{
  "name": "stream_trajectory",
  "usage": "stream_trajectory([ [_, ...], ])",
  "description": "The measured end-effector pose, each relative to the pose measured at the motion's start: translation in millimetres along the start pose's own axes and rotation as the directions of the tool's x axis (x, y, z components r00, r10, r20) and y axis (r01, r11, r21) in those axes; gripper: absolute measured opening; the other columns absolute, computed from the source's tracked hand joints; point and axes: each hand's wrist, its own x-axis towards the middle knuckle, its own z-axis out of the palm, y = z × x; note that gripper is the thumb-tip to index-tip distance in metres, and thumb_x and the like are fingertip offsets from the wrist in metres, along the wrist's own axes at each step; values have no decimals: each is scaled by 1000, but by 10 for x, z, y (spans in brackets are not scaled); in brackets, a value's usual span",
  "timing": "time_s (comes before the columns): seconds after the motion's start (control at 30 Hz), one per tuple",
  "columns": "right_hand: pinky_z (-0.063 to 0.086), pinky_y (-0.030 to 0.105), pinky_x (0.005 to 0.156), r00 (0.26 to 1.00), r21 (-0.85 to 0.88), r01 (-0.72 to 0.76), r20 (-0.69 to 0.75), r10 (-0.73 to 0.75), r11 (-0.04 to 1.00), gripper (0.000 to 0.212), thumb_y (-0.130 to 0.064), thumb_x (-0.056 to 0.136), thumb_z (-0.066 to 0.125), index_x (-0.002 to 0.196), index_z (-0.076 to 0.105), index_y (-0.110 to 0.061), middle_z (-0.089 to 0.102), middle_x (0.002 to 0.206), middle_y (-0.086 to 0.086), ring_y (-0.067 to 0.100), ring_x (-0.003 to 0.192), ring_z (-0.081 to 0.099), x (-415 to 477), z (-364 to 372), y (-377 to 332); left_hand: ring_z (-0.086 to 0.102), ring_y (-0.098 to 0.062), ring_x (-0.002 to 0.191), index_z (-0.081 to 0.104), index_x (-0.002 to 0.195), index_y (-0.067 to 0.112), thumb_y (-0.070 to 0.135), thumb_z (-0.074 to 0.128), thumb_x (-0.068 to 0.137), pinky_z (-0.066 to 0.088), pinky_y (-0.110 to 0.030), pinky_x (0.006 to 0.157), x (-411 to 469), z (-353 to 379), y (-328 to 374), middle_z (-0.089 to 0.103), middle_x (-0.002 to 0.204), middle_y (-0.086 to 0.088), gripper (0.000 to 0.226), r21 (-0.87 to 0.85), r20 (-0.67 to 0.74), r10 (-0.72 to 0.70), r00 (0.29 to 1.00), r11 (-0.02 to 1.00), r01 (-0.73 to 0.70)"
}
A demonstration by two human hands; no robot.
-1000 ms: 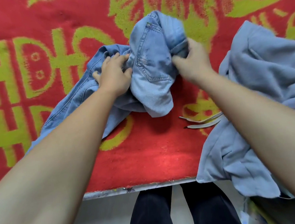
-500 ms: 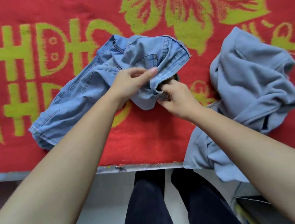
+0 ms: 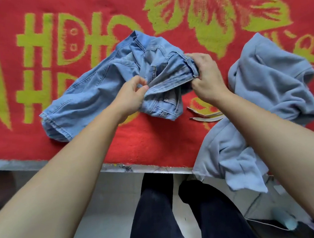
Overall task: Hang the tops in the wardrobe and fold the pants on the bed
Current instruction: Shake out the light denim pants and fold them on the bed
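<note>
Light-blue denim jeans (image 3: pixel 98 94) lay crumpled on the red bed cover with yellow-green lettering and flowers (image 3: pixel 155 144). Their legs were bunched out to the left, with the hems close to the bed's near edge. Right of the legs, the left hand (image 3: pixel 132 96) pinched the edge of the waistband (image 3: pixel 168 84) between thumb and curled fingers. Further right, the right hand (image 3: pixel 206 78) had its fingers wrapped round the waistband's bunched end, and the band was drawn between the two.

The legs looked twisted and overlapped. Folding from this hold would likely trap the twist and give a lumpy, lopsided stack. A sharp tug to the right could also drag the hems off the near edge.

Just right of the jeans lay two whitish strips (image 3: pixel 206 116), and I could not tell what they were. Beyond them sprawled a pale grey-blue soft cotton top (image 3: pixel 271 78), with one part hanging over the near edge. It lay close beside the right hand, so a sweep of the forearm might catch it and pull it to the floor.
</note>
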Motion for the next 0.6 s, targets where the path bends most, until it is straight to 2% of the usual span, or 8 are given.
stream_trajectory([
  [0.07, 39, 35, 103, 996, 2, 71, 50, -71, 997, 56, 1, 82, 49, 134, 59, -16, 62, 130, 11, 30, 122, 53, 48, -73, -193, 43, -6, 59, 52, 96, 17, 27, 47, 103, 35, -17, 51, -98, -140, 54, 48, 74, 5, 14, 66, -68, 10, 998, 998, -6],
  [0.13, 43, 38, 89, 997, -23, 29, 73, -28, 999, 44, -3, 86, 47, 127, 59, -15, 66, 120, 14, 34, 111, 57, 37, -211, -421, 49, -12, 72, 50, 93, 18, 48, 45, 101, 40, -28, 69, -250, -326, 215, 52, 80, 4, 32, 109, -121, 47, 992, 993, -33],
  [0.23, 44, 45, 76, 996, -171, 60, 69, -49, 983, 29, -5, 86, 44, 114, 53, -11, 65, 105, 22, 43, 98, 58, 16, -554, -805, 54, -15, 74, 48, 98, 24, 79, 58, 73, 43, -36, 69, -633, -738, 698, 59, 83, 5, 60, 260, -112, 147, 983, 959, -113],
  [0.33, 35, 43, 65, 991, -250, 124, -15, -132, 960, 26, -10, 89, 51, 115, 50, -11, 66, 97, 27, 48, 90, 60, -4, -1075, -1259, 61, -33, 82, 47, 103, 26, 57, 76, 70, 44, -40, 65, -985, -1247, 1276, 64, 88, -4, 54, 620, -84, 366, 927, 748, -239],
  [0.4, 36, 43, 66, 985, -225, 141, -65, -159, 964, 35, -31, 91, 66, 118, 52, -15, 67, 94, 24, 43, 87, 63, -68, -1539, -1602, 61, -39, 91, 55, 106, 21, 27, 69, 82, 47, -44, 69, -1226, -1639, 1690, 62, 96, -11, 28, 742, -174, 475, 863, 639, -203],
  [0.47, 42, 40, 70, 976, -190, 214, 14, -215, 958, 54, -47, 77, 82, 112, 54, -17, 65, 90, 14, 28, 81, 59, -190, -2037, -1949, 60, -42, 91, 62, 107, 18, 16, 60, 84, 45, -45, 70, -1544, -1997, 2095, 56, 98, -12, 23, 806, -261, 529, 808, 580, -119],
  [0.53, 41, 38, 69, 929, -312, 369, 141, -341, 876, 52, -42, 68, 89, 98, 54, -17, 62, 85, 11, 27, 81, 58, -307, -2432, -2250, 61, -43, 86, 65, 106, 16, 16, 58, 86, 45, -46, 66, -1902, -2261, 2457, 52, 102, -12, 21, 863, -276, 610, 743, 497, -88],
  [0.6, 47, 41, 75, 904, -450, 423, 155, -398, 786, 38, -30, 73, 83, 96, 57, -14, 64, 93, 16, 35, 92, 62, -408, -2717, -2491, 61, -40, 87, 67, 104, 15, 16, 57, 89, 46, -45, 62, -2254, -2443, 2783, 53, 104, -12, 18, 917, -259, 694, 672, 394, -53],
])
